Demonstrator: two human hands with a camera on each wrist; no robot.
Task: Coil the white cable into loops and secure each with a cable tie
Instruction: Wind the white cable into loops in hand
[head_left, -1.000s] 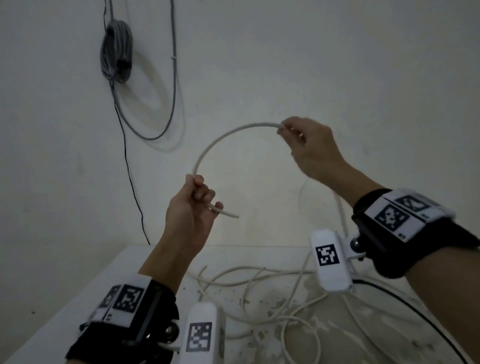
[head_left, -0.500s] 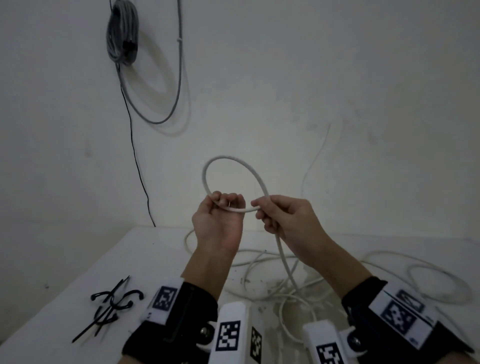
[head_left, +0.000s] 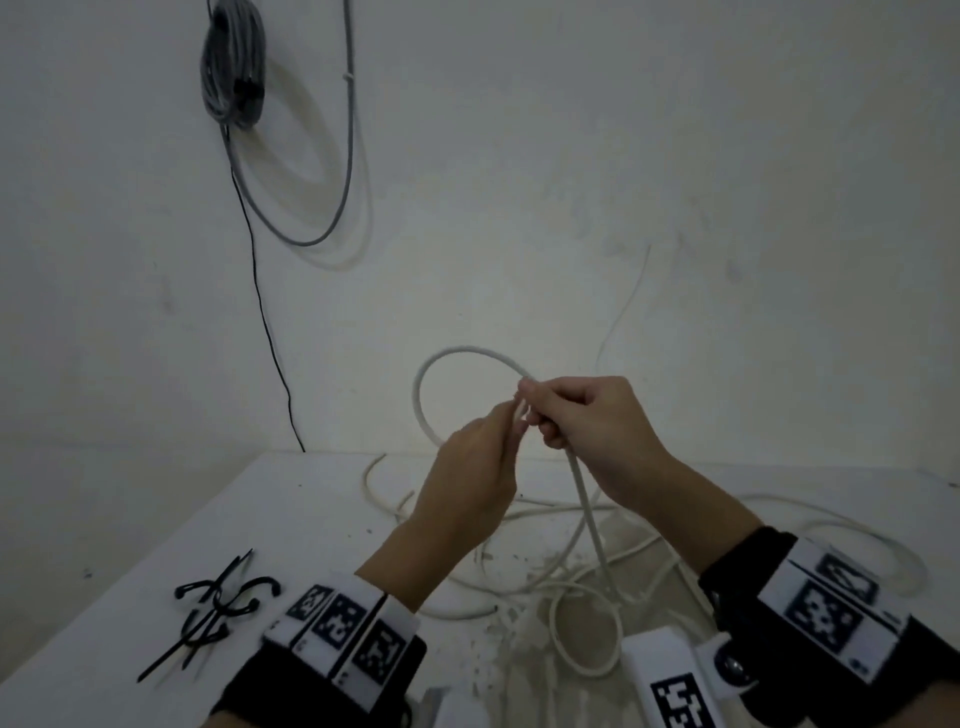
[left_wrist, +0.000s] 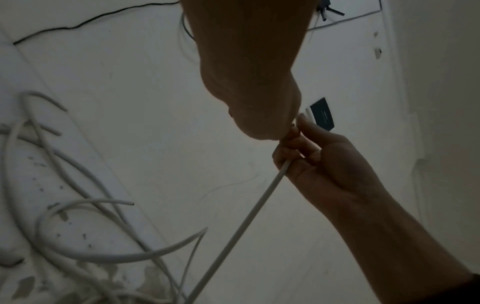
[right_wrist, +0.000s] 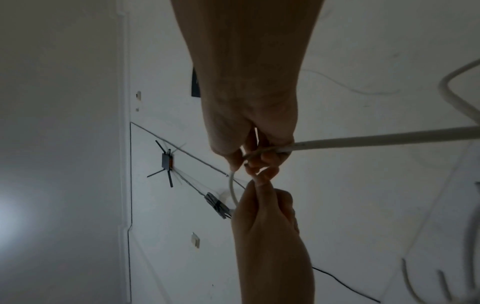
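**Loop pinched shut, no tie on it yet**

While both hands meet at the crossing, the risk is plain: the white cable (head_left: 457, 358) looks stiff and likely to spring, so if either pinch eases the single loop could pop open. The long run hanging down into the tangle on the table (head_left: 291, 519) may snag and drag on the crossing. The cable ties (head_left: 218, 608) lie near the left forearm, well apart from the loop; fetching one means freeing a hand, and then one hand must hold the crossing alone.

Left hand (head_left: 470, 488): fingers curled, pinching the cable at the crossing. Right hand (head_left: 587, 426): fingers curled round the same spot, touching the left fingertips, with the run leaving below it. The loop stands in the air above the table, between the hands and the wall.
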